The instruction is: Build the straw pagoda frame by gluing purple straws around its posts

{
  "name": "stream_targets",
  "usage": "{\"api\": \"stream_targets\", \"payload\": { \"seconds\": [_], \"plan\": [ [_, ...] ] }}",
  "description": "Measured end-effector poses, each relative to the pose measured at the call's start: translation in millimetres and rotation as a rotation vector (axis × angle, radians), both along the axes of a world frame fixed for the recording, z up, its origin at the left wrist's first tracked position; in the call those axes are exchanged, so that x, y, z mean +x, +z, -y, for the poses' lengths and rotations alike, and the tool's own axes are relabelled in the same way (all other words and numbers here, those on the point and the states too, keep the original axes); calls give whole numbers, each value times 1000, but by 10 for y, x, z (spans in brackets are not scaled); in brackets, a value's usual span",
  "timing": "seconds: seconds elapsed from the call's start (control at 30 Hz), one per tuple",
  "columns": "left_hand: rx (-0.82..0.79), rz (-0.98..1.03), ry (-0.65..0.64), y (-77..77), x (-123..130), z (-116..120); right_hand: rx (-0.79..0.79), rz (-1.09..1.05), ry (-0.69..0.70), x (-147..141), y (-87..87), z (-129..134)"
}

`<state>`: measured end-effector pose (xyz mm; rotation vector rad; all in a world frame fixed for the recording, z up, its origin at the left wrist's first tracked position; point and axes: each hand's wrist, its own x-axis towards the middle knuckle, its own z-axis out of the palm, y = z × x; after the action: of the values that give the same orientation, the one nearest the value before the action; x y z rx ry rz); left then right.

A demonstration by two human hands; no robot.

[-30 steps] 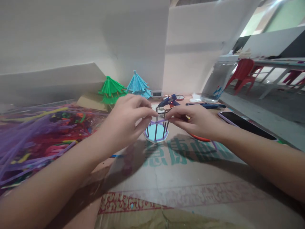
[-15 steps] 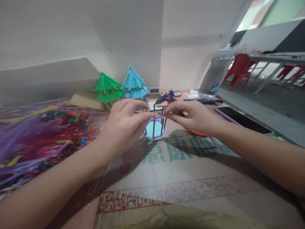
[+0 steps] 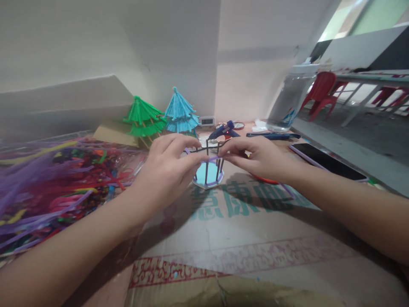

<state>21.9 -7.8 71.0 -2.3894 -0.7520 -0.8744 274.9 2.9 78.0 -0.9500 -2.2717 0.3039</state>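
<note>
At left on the worktop [image 3: 249, 238] lies a jumbled heap of colorful fuzzy stems [image 3: 67, 187]. Next stands a green tiered model [image 3: 145, 117]. Our left hand [image 3: 172, 160] has its grip slightly open, index finger and thumb apart, thumb tip at a purple strip [image 3: 214, 158]. Behind it is a blue tiered model [image 3: 180, 113]. Between our hands sits a small frame [image 3: 207, 174], dark upright posts on a pale-blue base, a glue gun [image 3: 223, 131] behind. Our right hand [image 3: 266, 157] pinches the strip, grip nearly closed. Further right are a clear bottle [image 3: 286, 102] and phone [image 3: 327, 162].
</note>
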Motion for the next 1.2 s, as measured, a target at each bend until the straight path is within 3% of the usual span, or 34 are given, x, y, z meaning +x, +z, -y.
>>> {"api": "stream_targets", "payload": {
  "seconds": [1.2],
  "plan": [
    [3,-58,11,-28,-22,-23,26,2,56,9,-32,-25]
  ]
}}
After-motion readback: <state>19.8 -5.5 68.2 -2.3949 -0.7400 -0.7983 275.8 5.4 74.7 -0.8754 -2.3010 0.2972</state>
